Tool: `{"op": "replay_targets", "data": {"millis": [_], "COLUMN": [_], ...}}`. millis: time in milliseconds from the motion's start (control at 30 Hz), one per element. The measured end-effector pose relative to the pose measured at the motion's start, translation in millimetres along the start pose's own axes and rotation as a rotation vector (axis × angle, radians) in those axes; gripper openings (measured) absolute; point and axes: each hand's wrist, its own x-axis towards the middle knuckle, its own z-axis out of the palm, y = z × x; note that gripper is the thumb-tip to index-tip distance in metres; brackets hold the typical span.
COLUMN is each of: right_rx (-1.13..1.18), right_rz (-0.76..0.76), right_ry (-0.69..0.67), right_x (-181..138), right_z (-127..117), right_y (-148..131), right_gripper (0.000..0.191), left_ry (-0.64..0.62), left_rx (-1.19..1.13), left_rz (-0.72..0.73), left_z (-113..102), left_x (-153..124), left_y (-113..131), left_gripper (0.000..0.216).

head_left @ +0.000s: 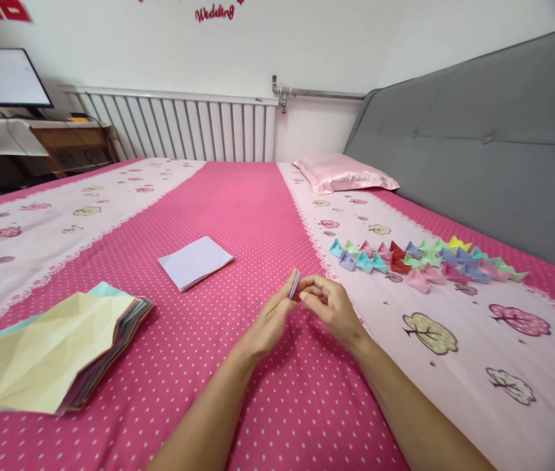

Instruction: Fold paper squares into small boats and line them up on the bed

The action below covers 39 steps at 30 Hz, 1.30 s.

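Between my two hands, above the bed, is a small narrow piece of folded purple paper point(295, 285), seen nearly edge-on. My left hand point(271, 322) is closed on it, thumb near its lower end. From the other side my right hand point(335, 310) meets it with curled fingers, thumb and fingertips at the paper's edge; part of this contact is hidden. Ahead and to the left lies a stack of square lilac paper point(196, 261). Off to the right stand several small folded paper boats point(419, 278) in rows, in blue, green, pink, red, purple and yellow.
A thick pile of creased coloured sheets point(56, 347) lies at the near left on the pink dotted bedspread point(238, 216). A pink pillow point(346, 173) rests by the grey headboard point(478, 124). Behind the bed are a radiator point(174, 124) and a monitor point(5, 77) on a desk.
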Motion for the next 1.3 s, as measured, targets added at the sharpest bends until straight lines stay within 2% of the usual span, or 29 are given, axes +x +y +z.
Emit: {"op": "replay_targets", "data": {"millis": [300, 633, 767, 967, 1067, 1200, 1300], "right_rx": [0.068, 0.048, 0.017, 0.004, -0.037, -0.145, -0.194], "right_rz": [0.053, 0.043, 0.053, 0.045, 0.003, -0.123, -0.18], "right_ry": [0.036, 0.069, 0.076, 0.11, 0.176, 0.257, 0.258], "right_x": [1.6, 2.2, 2.8, 3.7, 1.3, -1.5, -1.4], "right_z": [1.5, 2.2, 3.3, 7.7, 11.1, 12.8, 10.9], "right_y": [4.2, 7.6, 8.8, 12.4, 10.1, 5.0, 2.0], "right_gripper": [0.021, 0.013, 0.004, 0.018, 0.017, 0.016, 0.02], "left_ry": [0.069, 0.069, 0.053, 0.055, 0.12, 0.296, 0.291], "left_rx": [0.012, 0.125, 0.254, 0.335, 0.351, 0.281, 0.201], "left_rz": [-0.04, -0.034, 0.046, 0.163, 0.197, 0.152, 0.067], "left_z": [2.8, 6.2, 9.5, 13.1, 12.8, 13.0, 13.0], "left_x": [-3.2, -4.1, -4.6, -1.6, 0.2, 2.1, 3.7], "left_y": [4.3, 7.8, 5.5, -9.2, -13.3, -9.2, -3.6], "left_gripper": [0.048, 0.049, 0.053, 0.063, 0.062, 0.058, 0.041]}}
